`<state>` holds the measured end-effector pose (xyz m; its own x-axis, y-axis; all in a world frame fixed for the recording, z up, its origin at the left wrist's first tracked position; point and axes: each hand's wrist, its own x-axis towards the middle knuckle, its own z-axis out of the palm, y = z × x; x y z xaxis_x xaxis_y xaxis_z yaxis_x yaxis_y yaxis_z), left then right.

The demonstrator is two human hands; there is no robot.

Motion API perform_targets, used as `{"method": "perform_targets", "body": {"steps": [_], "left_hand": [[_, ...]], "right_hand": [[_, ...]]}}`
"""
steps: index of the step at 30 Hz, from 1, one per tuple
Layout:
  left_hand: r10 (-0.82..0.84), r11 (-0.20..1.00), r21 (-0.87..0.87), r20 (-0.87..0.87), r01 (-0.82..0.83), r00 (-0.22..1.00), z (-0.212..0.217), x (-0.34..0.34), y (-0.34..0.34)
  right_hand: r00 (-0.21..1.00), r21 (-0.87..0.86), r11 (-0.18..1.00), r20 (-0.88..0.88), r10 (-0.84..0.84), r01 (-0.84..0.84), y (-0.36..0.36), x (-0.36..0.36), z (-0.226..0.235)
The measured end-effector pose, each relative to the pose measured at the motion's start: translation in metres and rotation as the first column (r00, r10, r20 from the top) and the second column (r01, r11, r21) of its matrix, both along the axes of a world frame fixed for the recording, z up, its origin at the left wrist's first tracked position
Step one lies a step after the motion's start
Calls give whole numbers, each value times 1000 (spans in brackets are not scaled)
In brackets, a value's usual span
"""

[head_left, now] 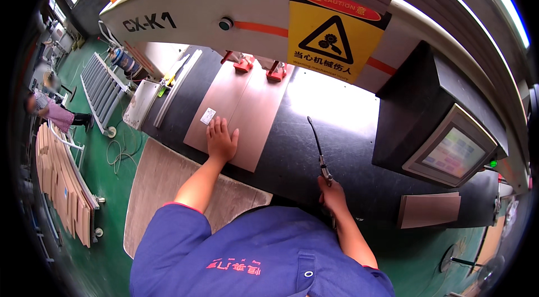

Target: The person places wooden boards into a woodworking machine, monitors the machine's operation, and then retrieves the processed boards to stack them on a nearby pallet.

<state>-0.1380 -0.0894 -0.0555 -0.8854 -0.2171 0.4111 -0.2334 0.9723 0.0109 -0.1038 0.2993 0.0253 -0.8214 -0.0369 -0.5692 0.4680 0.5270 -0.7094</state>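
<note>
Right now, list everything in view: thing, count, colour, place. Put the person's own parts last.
Brown panels: two, side by side on the black machine bed, far ends under the red clamps.
White label: one, on the left panel.
Red clamps: two, at the panels' far edge.
Machine bed: one, black, centre.
Yellow warning sign: one, on the white machine housing.
Touchscreen: one, grey-framed, right.
Small brown panel: one, lower right on the bed.
Stacked boards: pale wood, left of the person.
Roller conveyor: one, grey, on the green floor.
Another person: one, far left.
Air nozzle tool: one, dark, in the right hand.
Left hand: flat on the left panel.
Right hand: gripping the tool.
</note>
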Motion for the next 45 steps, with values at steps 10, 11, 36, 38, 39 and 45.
{"method": "perform_targets", "body": {"steps": [10,11,36,38,39,45], "left_hand": [[-8,1000,-26,-28,7,1000,2,0,2],[-8,1000,-26,-28,7,1000,2,0,1],[-2,999,51,-15,3,1000,3,1,1],[0,999,50,-16,0,1000,5,0,1],[3,999,50,-15,-2,1000,5,0,0],[21,997,76,-6,-20,1000,3,0,-2]], "right_hand": [[1000,8,1000,-16,24,-24,-3,3,-4],[999,17,999,-12,32,-31,-3,2,-3],[999,-106,994,-17,34,-36,-16,7,-7],[996,-23,996,-27,83,-84,-20,5,-12],[994,18,994,-31,107,-107,-22,4,-14],[974,63,974,-40,222,-220,-52,-6,8]]}}
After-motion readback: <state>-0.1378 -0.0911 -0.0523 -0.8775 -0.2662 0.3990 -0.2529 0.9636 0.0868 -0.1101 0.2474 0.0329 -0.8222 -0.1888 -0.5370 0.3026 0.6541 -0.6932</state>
